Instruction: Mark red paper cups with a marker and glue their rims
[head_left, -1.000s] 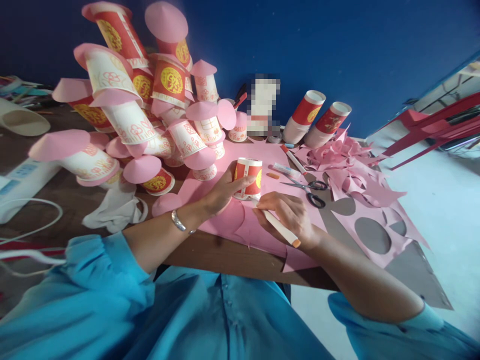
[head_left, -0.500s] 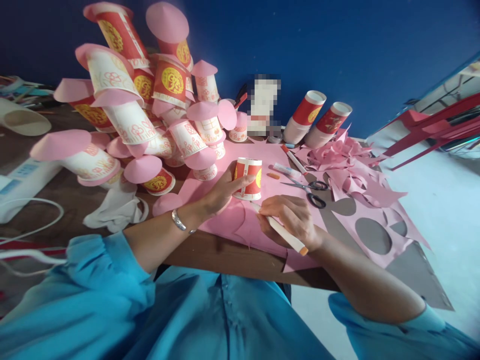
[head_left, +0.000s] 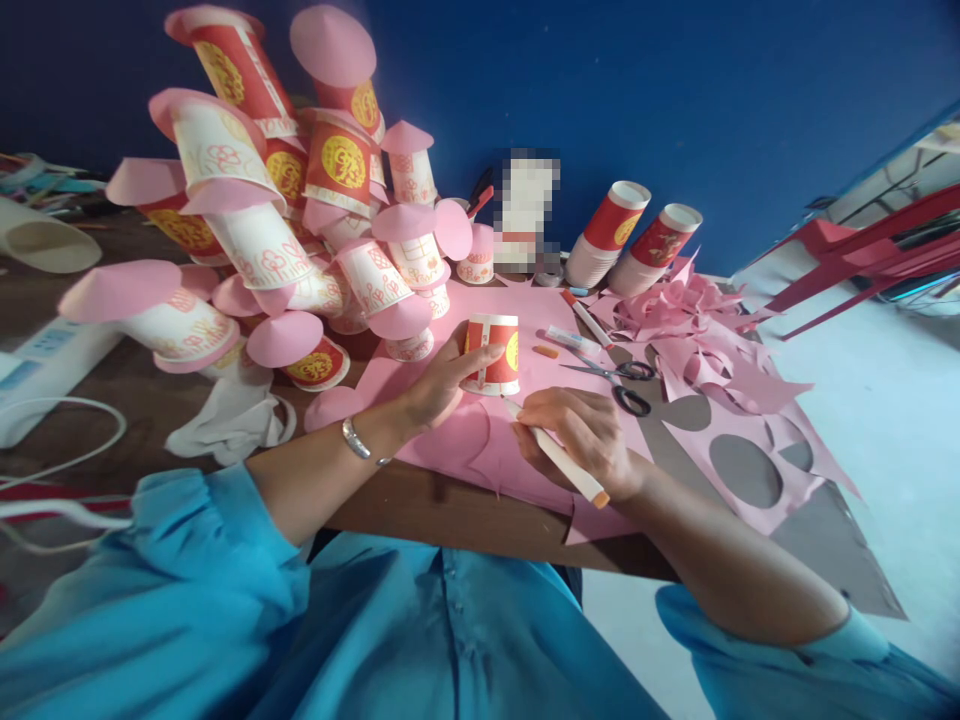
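Observation:
My left hand (head_left: 444, 378) is closed around a red and white paper cup (head_left: 498, 352) with a yellow emblem, its thumb lying across the front. My right hand (head_left: 576, 432) grips a white marker pen (head_left: 564, 464) with an orange end. The pen's tip is close by the cup's lower white rim; whether they touch I cannot tell. Under both hands lies a pink paper sheet (head_left: 442, 450) with curved outlines on it. An orange pen cap (head_left: 545, 351) rests on the paper behind the right hand, near scissors (head_left: 616, 376) with black handles.
Many decorated cups with pink cone tops (head_left: 244, 240) are piled at the left. Two cup stacks (head_left: 606, 235) stand against the blue wall. Pink paper scraps (head_left: 697, 310) and a sheet with round holes (head_left: 694, 455) cover the right side. A white cloth (head_left: 229, 420) lies front left.
The left hand has shifted the cup slightly to the left and up. The right hand and the marker have moved a little to the left.

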